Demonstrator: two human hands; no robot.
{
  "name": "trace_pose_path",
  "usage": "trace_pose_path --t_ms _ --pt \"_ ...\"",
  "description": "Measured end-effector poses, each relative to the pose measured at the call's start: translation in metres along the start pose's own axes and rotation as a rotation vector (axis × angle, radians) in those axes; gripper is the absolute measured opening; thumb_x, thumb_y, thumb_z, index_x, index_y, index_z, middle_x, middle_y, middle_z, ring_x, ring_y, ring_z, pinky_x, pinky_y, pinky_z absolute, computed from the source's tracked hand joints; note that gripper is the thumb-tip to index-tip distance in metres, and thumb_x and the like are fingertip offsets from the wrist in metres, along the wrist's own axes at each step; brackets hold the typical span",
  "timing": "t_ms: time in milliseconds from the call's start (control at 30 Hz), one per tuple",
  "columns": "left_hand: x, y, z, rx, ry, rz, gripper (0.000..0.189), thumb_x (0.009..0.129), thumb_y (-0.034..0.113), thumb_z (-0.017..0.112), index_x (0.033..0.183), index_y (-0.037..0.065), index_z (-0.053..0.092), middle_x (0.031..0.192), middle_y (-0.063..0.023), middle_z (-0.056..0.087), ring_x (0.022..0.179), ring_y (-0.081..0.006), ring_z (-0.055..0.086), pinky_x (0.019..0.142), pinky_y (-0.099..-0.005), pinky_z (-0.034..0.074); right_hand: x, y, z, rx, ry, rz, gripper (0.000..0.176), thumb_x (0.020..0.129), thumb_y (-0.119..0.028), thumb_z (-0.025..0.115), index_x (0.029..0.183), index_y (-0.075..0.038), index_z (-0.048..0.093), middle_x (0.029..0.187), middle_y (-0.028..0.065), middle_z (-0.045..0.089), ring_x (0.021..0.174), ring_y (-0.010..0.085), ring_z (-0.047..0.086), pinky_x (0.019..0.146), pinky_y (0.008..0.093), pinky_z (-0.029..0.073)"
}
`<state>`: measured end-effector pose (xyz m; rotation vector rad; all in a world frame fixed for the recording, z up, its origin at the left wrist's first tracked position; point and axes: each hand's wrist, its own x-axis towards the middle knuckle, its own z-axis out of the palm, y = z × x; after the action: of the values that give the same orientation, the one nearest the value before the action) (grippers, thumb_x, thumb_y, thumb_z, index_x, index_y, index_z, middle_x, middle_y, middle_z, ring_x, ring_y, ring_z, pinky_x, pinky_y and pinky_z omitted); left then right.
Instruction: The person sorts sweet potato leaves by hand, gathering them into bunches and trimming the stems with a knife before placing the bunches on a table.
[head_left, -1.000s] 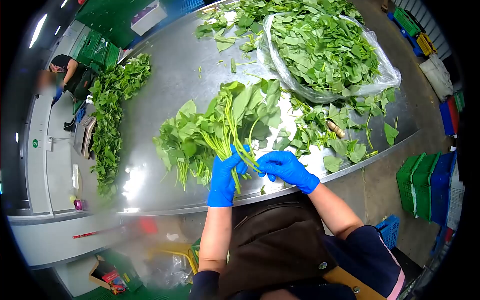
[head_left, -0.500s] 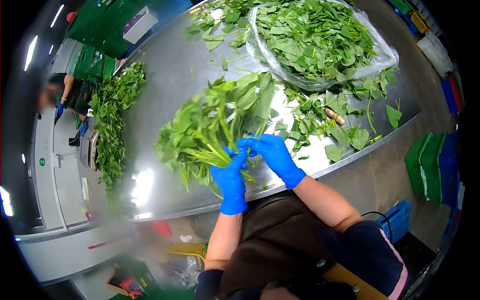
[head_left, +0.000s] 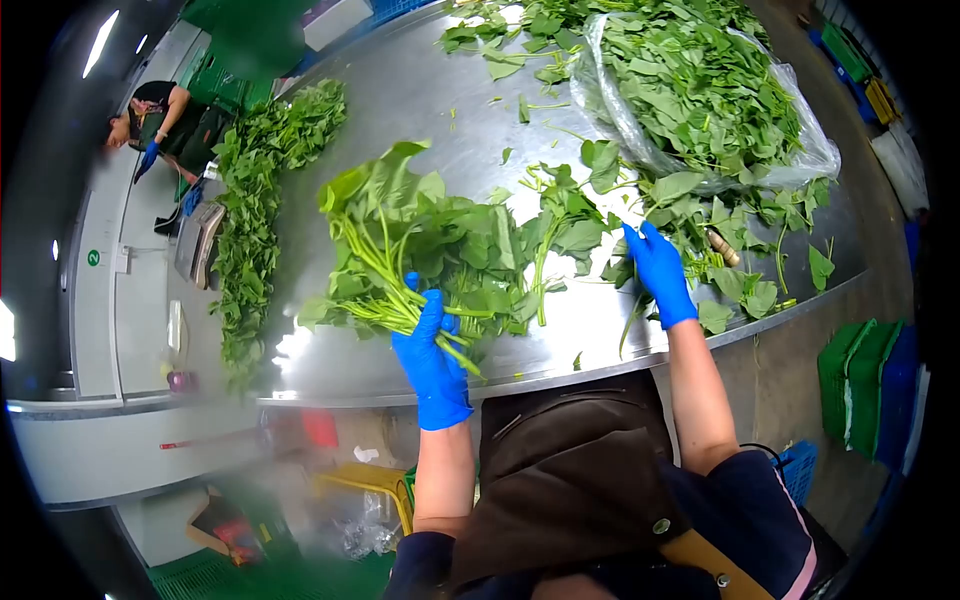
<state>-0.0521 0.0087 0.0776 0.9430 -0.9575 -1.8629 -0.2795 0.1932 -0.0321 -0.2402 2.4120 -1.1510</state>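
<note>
My left hand (head_left: 432,362), in a blue glove, is closed around the stems of a bunch of leafy greens (head_left: 385,225). The cut stem ends poke out past its thumb, and the leaves fan up and away over the metal table. To the right, my right hand (head_left: 660,272), gloved too, reaches over loose leafy stems (head_left: 580,230) with its fingers stretched out and apart; I see nothing held in it. A tan ribbed handle-like object (head_left: 722,248) lies among the leaves just right of that hand.
A clear plastic bag (head_left: 815,158) full of greens lies at the back right of the metal table (head_left: 420,100). A row of greens (head_left: 245,240) runs along the left side, near a scale (head_left: 200,245). Another person (head_left: 160,120) is beyond. Green crates (head_left: 865,385) stand on the right.
My right hand has left the bunch and moved right to the loose stems, opening its fingers. My left hand keeps the bunch, slightly further left. The view has shifted.
</note>
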Motion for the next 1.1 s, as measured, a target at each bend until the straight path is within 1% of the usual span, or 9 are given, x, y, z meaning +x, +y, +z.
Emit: trace_pose_path --t_ms 167,233,367,433,567,600,733,900,1100 --pt "0.002 0.018 -0.032 -0.137 0.011 -0.076 0.047 0.083 0.007 0.057 0.129 0.006 0.043 0.086 -0.0042 0.055 0.074 -0.0126 0.052 0.069 -0.0274 0.045 -0.038 0.012 0.018 -0.185 0.249 -0.491 0.051 0.081 -0.030 0.064 0.122 -0.004 0.051 0.110 0.0176 0.060 0.094 0.0325 0.060 0.081 0.0377 0.047" --pt "0.004 0.025 -0.038 -0.171 0.200 -0.046 0.044 0.083 0.004 0.053 0.126 0.005 0.044 0.088 -0.0056 0.055 0.076 -0.0148 0.053 0.071 -0.0293 0.045 -0.045 0.005 0.028 -0.116 0.032 -0.282 0.033 0.082 -0.033 0.061 0.103 -0.008 0.063 0.085 0.0118 0.065 0.075 0.0252 0.064 0.068 0.0359 0.049" --pt "0.030 0.007 -0.101 -0.579 -0.067 -0.168 0.039 0.086 0.005 0.049 0.124 0.005 0.045 0.086 -0.0053 0.051 0.067 -0.0119 0.049 0.062 -0.0259 0.043 -0.066 -0.023 0.061 -0.056 -0.414 -0.160 0.035 0.082 -0.040 0.055 0.075 -0.008 0.067 0.065 0.0102 0.063 0.062 0.0254 0.063 0.060 0.0349 0.047" --pt "0.039 -0.002 -0.120 -0.834 -0.305 -0.299 0.036 0.088 0.007 0.047 0.124 0.004 0.046 0.085 -0.0045 0.048 0.062 -0.0099 0.045 0.056 -0.0231 0.041 -0.062 -0.020 0.088 -0.234 -0.499 -0.168 0.036 0.078 -0.042 0.058 0.071 -0.008 0.067 0.063 0.0119 0.062 0.062 0.0277 0.061 0.059 0.0368 0.047" --pt "0.031 0.002 -0.108 -0.824 -0.227 -0.331 0.026 0.090 0.011 0.049 0.116 0.004 0.049 0.073 -0.0006 0.041 0.053 -0.0071 0.037 0.049 -0.0222 0.035 -0.058 0.005 0.117 -0.395 -0.313 -0.420 0.036 0.075 -0.042 0.059 0.070 -0.008 0.067 0.068 0.0154 0.063 0.062 0.0315 0.060 0.057 0.0379 0.047" --pt "0.030 0.002 -0.111 -0.763 -0.237 -0.311 0.026 0.090 0.012 0.050 0.116 0.004 0.049 0.072 -0.0003 0.041 0.054 -0.0076 0.038 0.050 -0.0226 0.034 -0.055 0.000 0.110 -0.386 -0.418 -0.295 0.032 0.077 -0.040 0.064 0.071 -0.009 0.066 0.067 0.0066 0.064 0.057 0.0176 0.061 0.055 0.0324 0.046" --pt "0.016 0.008 -0.096 -0.401 -0.163 -0.239 0.022 0.090 0.013 0.051 0.110 0.004 0.050 0.071 0.0002 0.042 0.055 -0.0086 0.040 0.050 -0.0242 0.033 -0.076 -0.022 0.055 0.497 -0.424 -0.122 0.014 0.077 -0.016 0.067 0.079 -0.003 0.064 0.066 0.0021 0.060 0.056 0.0084 0.057 0.051 0.0238 0.045" --pt "-0.012 -0.002 -0.025 0.061 0.063 -0.183 0.020 0.083 0.009 0.062 0.100 0.004 0.052 0.073 -0.0017 0.049 0.060 -0.0124 0.047 0.054 -0.0254 0.039 -0.077 -0.026 0.019 0.573 -0.438 -0.079 0.010 0.078 -0.014 0.068 0.080 -0.004 0.064 0.069 0.0002 0.060 0.057 0.0065 0.055 0.053 0.0203 0.043" --pt "-0.015 -0.028 0.028 0.199 -0.131 -0.100 0.021 0.075 0.004 0.069 0.093 0.003 0.056 0.075 -0.0054 0.056 0.056 -0.0150 0.054 0.050 -0.0255 0.043 -0.085 -0.034 0.002 0.761 -0.488 -0.103 0.012 0.076 -0.012 0.072 0.080 -0.004 0.064 0.067 0.0001 0.060 0.055 0.0050 0.052 0.050 0.0190 0.041"
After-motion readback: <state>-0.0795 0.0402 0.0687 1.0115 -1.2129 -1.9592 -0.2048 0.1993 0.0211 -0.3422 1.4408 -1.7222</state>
